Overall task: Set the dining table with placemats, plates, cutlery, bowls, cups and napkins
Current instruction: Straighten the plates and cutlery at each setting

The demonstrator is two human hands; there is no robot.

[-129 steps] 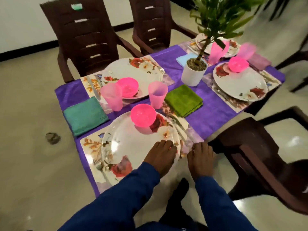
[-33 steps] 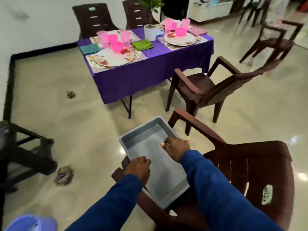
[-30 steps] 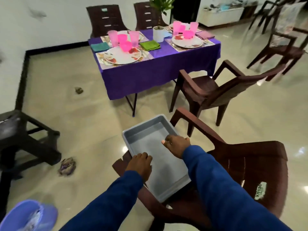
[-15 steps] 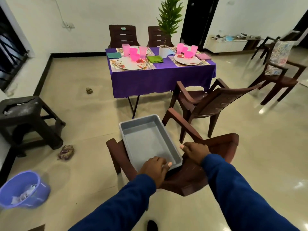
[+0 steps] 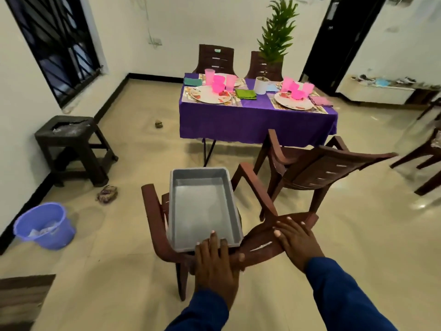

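An empty grey tray [image 5: 202,206] lies on the seat of a brown plastic chair [image 5: 260,244] right in front of me. My left hand [image 5: 216,261] lies flat with straight fingers on the tray's near rim and the chair back. My right hand [image 5: 296,240] rests flat on the top of the chair back. Across the room stands the purple-clothed table [image 5: 253,120] with floral plates [image 5: 210,94], pink cups [image 5: 209,76], pink bowls [image 5: 219,87], a green napkin [image 5: 246,94] and a teal napkin [image 5: 192,81].
A potted plant [image 5: 262,84] stands mid-table. A second brown chair [image 5: 317,168] sits between me and the table, two more behind it. A dark stool [image 5: 71,144] and a purple bucket [image 5: 45,225] are at the left wall. A cloth scrap [image 5: 107,193] lies on the floor.
I have backed away from the table to the chair holding the tray. Both hands slid off the tray's inside; the left is now at its near rim, the right on the chair back.
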